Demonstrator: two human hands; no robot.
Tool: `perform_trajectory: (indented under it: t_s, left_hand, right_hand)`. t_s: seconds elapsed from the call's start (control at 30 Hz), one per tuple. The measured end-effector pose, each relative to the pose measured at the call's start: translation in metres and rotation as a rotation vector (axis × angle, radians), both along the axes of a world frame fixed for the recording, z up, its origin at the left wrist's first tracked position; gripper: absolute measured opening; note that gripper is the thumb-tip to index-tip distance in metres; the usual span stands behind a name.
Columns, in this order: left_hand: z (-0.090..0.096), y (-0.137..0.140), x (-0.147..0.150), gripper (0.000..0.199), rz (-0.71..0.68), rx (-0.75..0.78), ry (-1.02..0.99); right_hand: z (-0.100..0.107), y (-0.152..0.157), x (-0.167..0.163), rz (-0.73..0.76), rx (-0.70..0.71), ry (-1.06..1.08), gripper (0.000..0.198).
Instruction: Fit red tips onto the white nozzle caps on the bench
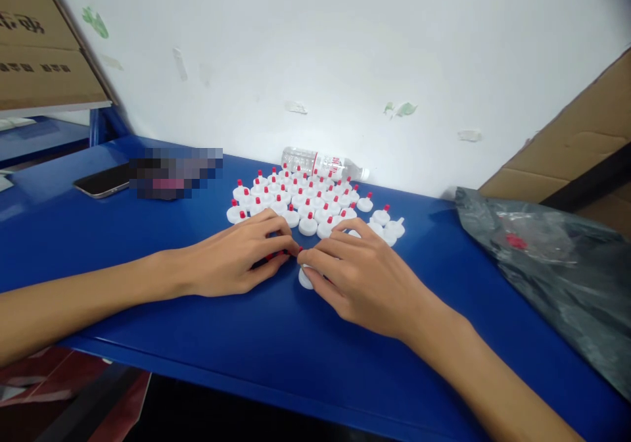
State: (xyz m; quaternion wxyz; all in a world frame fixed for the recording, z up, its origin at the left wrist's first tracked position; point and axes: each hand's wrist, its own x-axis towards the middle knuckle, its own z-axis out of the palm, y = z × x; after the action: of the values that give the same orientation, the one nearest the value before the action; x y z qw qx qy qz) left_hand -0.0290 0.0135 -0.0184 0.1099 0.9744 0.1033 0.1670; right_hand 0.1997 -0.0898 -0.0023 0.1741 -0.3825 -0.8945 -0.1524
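Note:
My right hand (362, 274) is closed, fingers and thumb around a white nozzle cap (305, 279) that sits low over the blue table. My left hand (246, 251) meets it from the left, its thumb and forefinger pinched at a small red tip (300, 250) on top of that cap. More red pieces (276, 256) show between the left fingers, partly hidden. Just beyond both hands stand many round white nozzle caps (308, 225), most with red tips pointing up. At the right of this group, one white cap (396, 227) has a bare white spout.
A clear plastic bottle (325, 164) lies behind the caps against the white wall. On the left is a dark phone (103, 180) beside a blurred-out item. A grey plastic bag (552, 284) and a clear bag with red pieces (522, 238) lie at right.

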Motion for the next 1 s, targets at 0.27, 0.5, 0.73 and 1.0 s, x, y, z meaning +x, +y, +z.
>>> perform_trajectory:
  t_s: [0.27, 0.5, 0.73, 1.0]
  left_hand:
    - [-0.0008, 0.0008, 0.001, 0.019, 0.003, -0.015, -0.008]
    - [-0.0009, 0.0005, -0.0002, 0.018, 0.003, -0.014, -0.011]
    - [-0.0006, 0.0006, 0.0002, 0.019, 0.002, -0.016, -0.005]
    - [-0.0014, 0.0012, -0.0002, 0.019, -0.003, -0.009, -0.007]
  right_hand:
    - [0.0008, 0.0004, -0.0002, 0.007, 0.016, -0.007, 0.02]
    - [0.0011, -0.0002, 0.0008, 0.003, 0.009, -0.011, 0.019]
    - [0.0006, 0.0, 0.0005, 0.004, 0.01, -0.008, 0.02]
    - [0.0011, 0.0001, 0.0004, 0.002, 0.012, -0.012, 0.021]
